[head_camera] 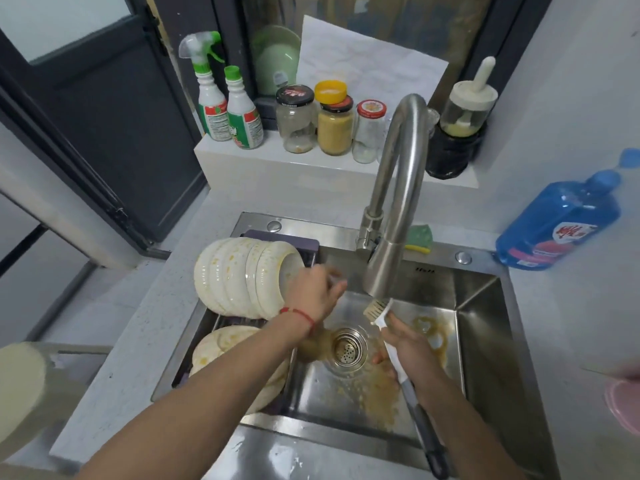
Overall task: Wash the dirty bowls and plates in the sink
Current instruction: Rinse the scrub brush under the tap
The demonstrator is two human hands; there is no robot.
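At sink's left side, on a dark rack [313, 244] set across the basin: a stack of dirty bowls [239, 277] tipped on its side, mouths facing right, yellow food specks over the outsides. Below them, toward the sink's near-left corner, dirty plates [225, 344] lie stacked flat, partly under the left forearm.

Left hand [313, 289] is at the open mouth of the rightmost bowl, touching its rim; fingers blurred, so whether that grip has closed on the bowl cannot be told. Right hand [407, 344] has its grip wrapped round the white part of a dish brush [398, 358]; bristle head up, just under the faucet [391, 209] spout; dark handle end trails toward the sink's near edge.

Sink [485, 323] floor carries brown residue round the drain strainer [346, 349] and toward the near wall. No running water is evident.

Judgement: step in hand is taking one bowl off the stack for scrubbing. To do it well, take only the outermost bowl, thumb inside the rim, so the leaning stack does not roll off the rack. Bring it over the drain, under the spout, and wet it before brushing; dried specks should loosen faster that way. Work inside first, then outside.

Outward: green sponge [419, 237] at the sink's far edge behind the faucet; blue detergent bottle [561, 220] on the table at right; jars and spray bottles on the back ledge.
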